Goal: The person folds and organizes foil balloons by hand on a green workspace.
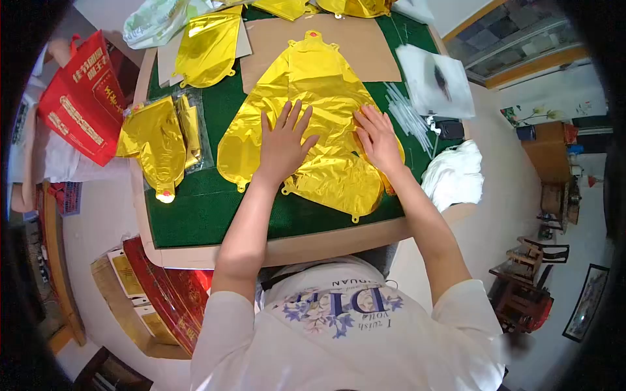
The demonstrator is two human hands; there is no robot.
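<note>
A large gold foil balloon [319,78], flat and creased, lies on the green table top [195,228], with a small red spot at its far tip. My left hand [285,143] rests on the left-middle part of the foil, fingers spread and pointing away from me. On the right part of the same foil lies my right hand [379,140], its fingers somewhat closer together but stretched out. Neither hand grips anything. Small tabs with holes stick out along the balloon's edge.
Folded gold foil [156,143] lies at the left, more foil [208,49] behind it. Cardboard [261,36] is at the back. Clear straws [407,117], a white plastic sheet [433,81] and white cloth [454,173] are at the right. A person holds a red bag [81,104].
</note>
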